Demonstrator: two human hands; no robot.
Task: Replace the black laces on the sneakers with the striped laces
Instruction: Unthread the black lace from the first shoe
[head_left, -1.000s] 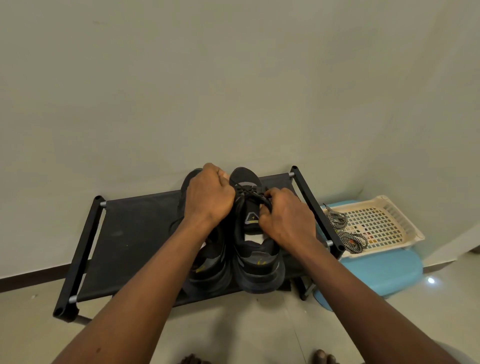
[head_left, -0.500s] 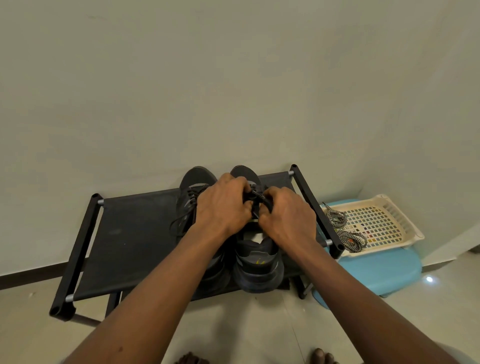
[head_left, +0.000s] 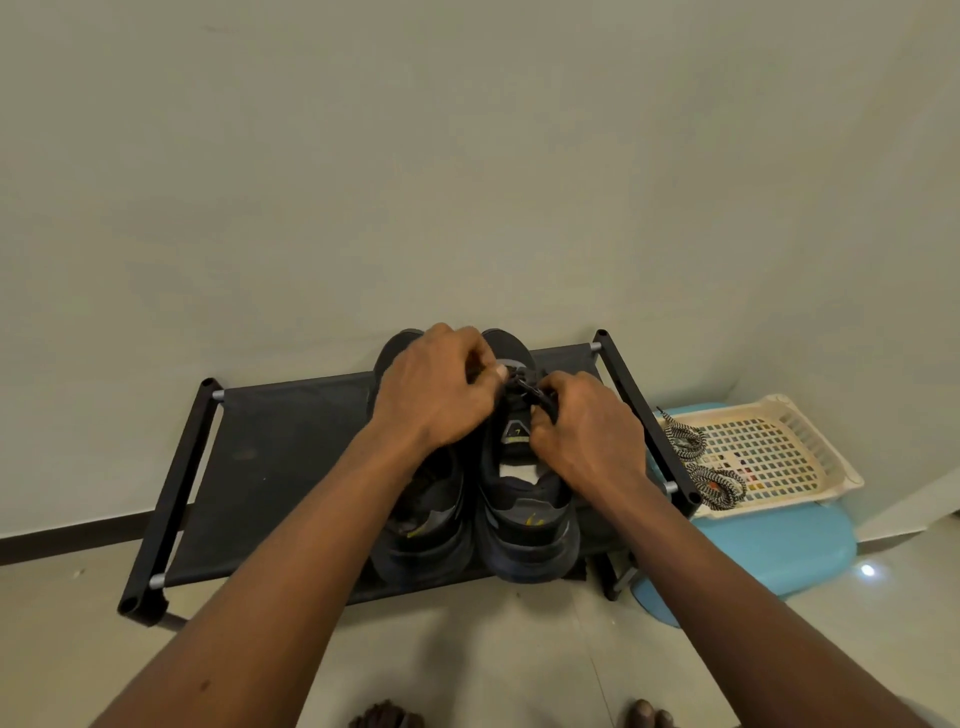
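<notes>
Two black sneakers stand side by side on a low black rack (head_left: 280, 457), toes toward the wall. The right sneaker (head_left: 524, 525) has black laces (head_left: 519, 392) across its upper. My left hand (head_left: 436, 395) pinches the black lace from the left, and my right hand (head_left: 582, 431) pinches it from the right, just above the tongue. The left sneaker (head_left: 426, 525) is largely hidden under my left forearm. Two bundles of striped black-and-white laces (head_left: 714, 480) lie in a cream basket at the right.
The cream perforated basket (head_left: 810, 452) sits on a light blue stool (head_left: 769, 551) beside the rack's right end. A plain wall stands close behind the rack. Pale floor tiles lie in front, with my toes (head_left: 649, 714) at the bottom edge.
My left hand slid from the left sneaker's toe across to the right sneaker's laces and now pinches them. My right hand stayed at the laces, shifting slightly.
</notes>
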